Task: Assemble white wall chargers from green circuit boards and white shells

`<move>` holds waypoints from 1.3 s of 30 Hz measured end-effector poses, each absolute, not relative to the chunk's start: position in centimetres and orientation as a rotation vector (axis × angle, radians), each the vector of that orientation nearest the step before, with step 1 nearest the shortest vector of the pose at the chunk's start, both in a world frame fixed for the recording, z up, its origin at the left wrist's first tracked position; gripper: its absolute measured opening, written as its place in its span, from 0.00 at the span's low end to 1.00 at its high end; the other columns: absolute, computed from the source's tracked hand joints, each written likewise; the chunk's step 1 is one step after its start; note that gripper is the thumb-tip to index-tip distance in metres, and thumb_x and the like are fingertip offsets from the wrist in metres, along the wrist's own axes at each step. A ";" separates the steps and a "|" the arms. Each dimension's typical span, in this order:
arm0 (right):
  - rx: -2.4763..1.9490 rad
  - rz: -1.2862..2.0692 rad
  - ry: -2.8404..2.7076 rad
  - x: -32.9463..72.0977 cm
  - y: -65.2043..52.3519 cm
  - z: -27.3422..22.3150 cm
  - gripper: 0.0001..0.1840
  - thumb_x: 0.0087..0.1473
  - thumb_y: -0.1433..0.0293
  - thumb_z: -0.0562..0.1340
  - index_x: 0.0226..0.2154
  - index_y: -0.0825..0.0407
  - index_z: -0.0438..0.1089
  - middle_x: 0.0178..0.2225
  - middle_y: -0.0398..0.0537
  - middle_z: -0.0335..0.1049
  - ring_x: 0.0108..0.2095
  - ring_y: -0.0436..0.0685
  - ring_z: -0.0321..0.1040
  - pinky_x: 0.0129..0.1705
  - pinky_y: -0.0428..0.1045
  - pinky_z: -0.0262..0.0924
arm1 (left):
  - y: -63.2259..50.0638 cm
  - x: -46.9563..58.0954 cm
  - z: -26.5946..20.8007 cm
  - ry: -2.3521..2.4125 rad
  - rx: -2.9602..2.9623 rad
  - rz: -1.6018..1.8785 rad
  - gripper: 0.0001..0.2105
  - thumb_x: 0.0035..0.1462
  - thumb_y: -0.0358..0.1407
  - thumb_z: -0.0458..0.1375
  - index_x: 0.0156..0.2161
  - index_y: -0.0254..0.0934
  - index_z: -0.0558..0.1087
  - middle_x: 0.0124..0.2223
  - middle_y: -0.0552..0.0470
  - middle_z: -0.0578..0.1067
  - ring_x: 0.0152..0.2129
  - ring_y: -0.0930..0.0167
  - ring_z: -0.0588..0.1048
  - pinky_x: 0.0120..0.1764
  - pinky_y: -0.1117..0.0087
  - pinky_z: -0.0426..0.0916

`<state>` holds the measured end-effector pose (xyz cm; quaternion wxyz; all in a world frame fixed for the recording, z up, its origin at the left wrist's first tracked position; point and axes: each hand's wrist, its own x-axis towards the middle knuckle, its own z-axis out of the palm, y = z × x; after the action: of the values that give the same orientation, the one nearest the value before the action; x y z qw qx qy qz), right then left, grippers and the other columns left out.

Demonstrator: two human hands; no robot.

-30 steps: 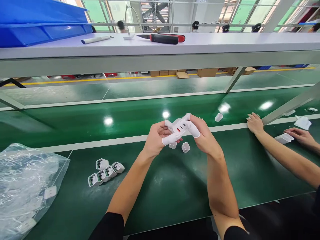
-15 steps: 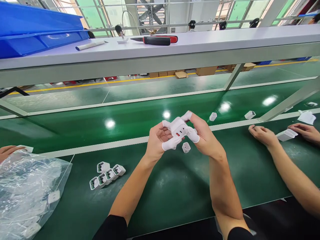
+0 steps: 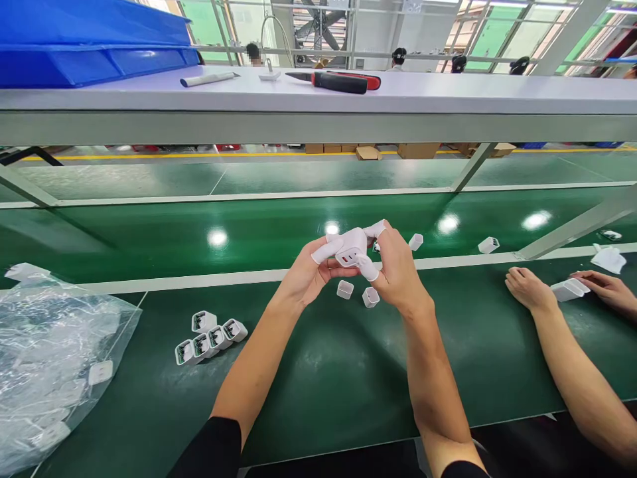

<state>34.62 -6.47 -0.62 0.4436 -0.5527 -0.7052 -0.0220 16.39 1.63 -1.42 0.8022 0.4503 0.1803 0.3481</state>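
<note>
A white charger housing with a red port and dark slots on its face is held up above the green bench. My left hand grips its left side, and my right hand pinches its right side; white finger cots cover the thumb and fingertips of both. Just below my hands, a white housing and another white housing lie on the bench. Off to the left, several white housings with circuit boards inside sit in a cluster, their open ends showing.
A clear plastic bag of white parts lies at the left. A co-worker's hands are at the right beside a white housing. On the shelf above are a blue bin, pliers and a white pen-like tool.
The charger housing has tilted and shifted slightly left, and my left hand has turned, bringing its thumb over the top. A hand at the far left has left the view. My head view has levelled.
</note>
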 end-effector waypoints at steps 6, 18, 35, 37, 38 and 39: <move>-1.358 -0.139 -1.808 35.0 -5.7 -1.6 0.22 0.73 0.47 0.55 0.49 0.48 0.67 0.43 0.54 0.70 0.40 0.65 0.64 0.42 0.61 0.60 | 2.2 16.7 -2.0 0.399 0.809 0.750 0.18 0.52 0.42 0.78 0.43 0.34 0.84 0.39 0.47 0.86 0.33 0.68 0.85 0.41 0.65 0.87; -1.412 -0.124 -1.764 35.8 -5.6 -1.6 0.20 0.73 0.47 0.56 0.43 0.46 0.66 0.41 0.51 0.71 0.39 0.64 0.65 0.42 0.59 0.58 | 1.5 18.4 -2.9 0.402 0.601 0.667 0.11 0.62 0.39 0.73 0.41 0.31 0.82 0.36 0.45 0.85 0.28 0.70 0.85 0.36 0.74 0.84; -1.443 0.265 -1.749 34.6 -6.2 -0.7 0.13 0.73 0.56 0.58 0.51 0.44 0.71 0.47 0.47 0.78 0.45 0.62 0.72 0.50 0.58 0.62 | 2.1 17.1 -2.2 0.405 0.827 0.829 0.19 0.50 0.44 0.79 0.37 0.35 0.78 0.34 0.53 0.82 0.30 0.71 0.82 0.39 0.68 0.84; -1.442 0.299 -1.781 34.5 -6.2 -0.7 0.14 0.71 0.57 0.61 0.55 0.43 0.72 0.48 0.47 0.78 0.47 0.62 0.72 0.52 0.59 0.63 | 2.8 16.3 -2.5 0.406 0.918 0.811 0.20 0.50 0.44 0.79 0.37 0.36 0.76 0.33 0.55 0.80 0.28 0.73 0.80 0.36 0.71 0.82; -1.448 0.315 -1.811 34.4 -6.2 -0.7 0.16 0.70 0.58 0.62 0.56 0.43 0.73 0.48 0.47 0.78 0.47 0.63 0.73 0.52 0.59 0.63 | 3.2 15.7 -3.0 0.418 0.973 0.802 0.20 0.51 0.44 0.79 0.37 0.36 0.75 0.33 0.56 0.80 0.28 0.74 0.79 0.35 0.73 0.80; -1.459 0.345 -1.848 34.4 -6.2 -0.8 0.18 0.68 0.58 0.65 0.57 0.42 0.74 0.48 0.47 0.78 0.47 0.63 0.73 0.52 0.59 0.65 | 3.6 15.0 -3.7 0.438 1.035 0.799 0.21 0.50 0.43 0.80 0.38 0.37 0.74 0.33 0.56 0.80 0.28 0.75 0.79 0.35 0.74 0.79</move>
<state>34.38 -6.23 -0.83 0.3718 -0.5692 -0.7209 0.1345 14.97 3.60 -3.67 0.7715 0.4774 0.2021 0.3688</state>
